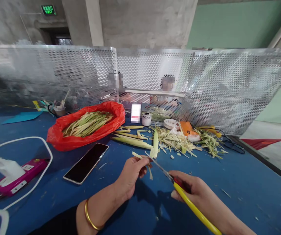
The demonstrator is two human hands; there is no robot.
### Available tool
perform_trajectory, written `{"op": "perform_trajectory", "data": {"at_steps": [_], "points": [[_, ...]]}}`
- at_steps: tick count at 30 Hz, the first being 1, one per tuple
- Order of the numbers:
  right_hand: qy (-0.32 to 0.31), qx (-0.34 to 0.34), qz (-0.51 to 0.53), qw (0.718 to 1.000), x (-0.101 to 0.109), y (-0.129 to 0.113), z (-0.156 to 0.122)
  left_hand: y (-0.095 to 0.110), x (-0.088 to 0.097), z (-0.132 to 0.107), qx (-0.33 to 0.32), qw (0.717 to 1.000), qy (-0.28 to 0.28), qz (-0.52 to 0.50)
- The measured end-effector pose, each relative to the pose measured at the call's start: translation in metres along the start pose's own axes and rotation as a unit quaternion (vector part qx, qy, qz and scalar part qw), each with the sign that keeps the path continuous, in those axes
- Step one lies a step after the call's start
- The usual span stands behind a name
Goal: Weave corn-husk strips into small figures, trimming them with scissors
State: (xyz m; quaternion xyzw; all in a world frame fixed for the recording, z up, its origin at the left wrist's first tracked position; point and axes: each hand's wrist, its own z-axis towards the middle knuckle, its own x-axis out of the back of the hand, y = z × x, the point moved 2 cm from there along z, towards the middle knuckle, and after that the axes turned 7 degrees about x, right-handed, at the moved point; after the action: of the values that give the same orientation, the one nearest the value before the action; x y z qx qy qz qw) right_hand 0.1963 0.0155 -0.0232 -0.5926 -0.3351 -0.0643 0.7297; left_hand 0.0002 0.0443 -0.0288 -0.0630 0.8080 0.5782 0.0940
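Observation:
My left hand [134, 171] pinches a narrow pale-green strip of dried husk [150, 172] between thumb and fingers; one end hangs down past the fingertips. In my right hand [194, 189] is a pair of scissors [191, 206] with a yellow handle and a red part near the grip. Their thin blades point up and left, with the tips beside my left fingertips. Whether the blades touch the strip I cannot tell. Just beyond the tips lies a broader green husk piece [155, 141]. Longer husk leaves [130, 141] rest to its left.
A red plastic bag [64, 143] of husk strips, a phone [86, 163] and a purple power strip [30, 174] with a white cable are on the left. Husk scraps [177, 143], a tape roll [171, 124] and a white jar [146, 119] stand before a perforated metal screen [142, 65]. People sit behind it.

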Motion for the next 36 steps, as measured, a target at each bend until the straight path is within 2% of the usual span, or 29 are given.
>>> {"op": "perform_trajectory", "data": {"at_steps": [7, 24, 30, 33, 36], "points": [[0.015, 0.001, 0.029, 0.999, -0.003, -0.006, 0.0, 0.0, 0.001, 0.0, 0.014, 1.0, -0.005, -0.028], [-0.016, -0.02, -0.006, 1.0, -0.009, -0.002, 0.001, -0.005, 0.005, 0.01, 0.04, 0.999, 0.014, -0.034], [0.06, -0.036, 0.012, 0.997, 0.0, 0.015, 0.008, -0.008, 0.003, 0.01, 0.057, 0.997, -0.033, -0.043], [0.092, -0.047, -0.049, 0.993, 0.01, 0.019, 0.008, -0.005, 0.004, 0.007, 0.089, 0.992, -0.045, -0.073], [0.083, -0.036, -0.204, 0.975, 0.016, 0.016, 0.006, 0.005, 0.009, 0.005, 0.104, 0.988, -0.027, -0.11]]}}
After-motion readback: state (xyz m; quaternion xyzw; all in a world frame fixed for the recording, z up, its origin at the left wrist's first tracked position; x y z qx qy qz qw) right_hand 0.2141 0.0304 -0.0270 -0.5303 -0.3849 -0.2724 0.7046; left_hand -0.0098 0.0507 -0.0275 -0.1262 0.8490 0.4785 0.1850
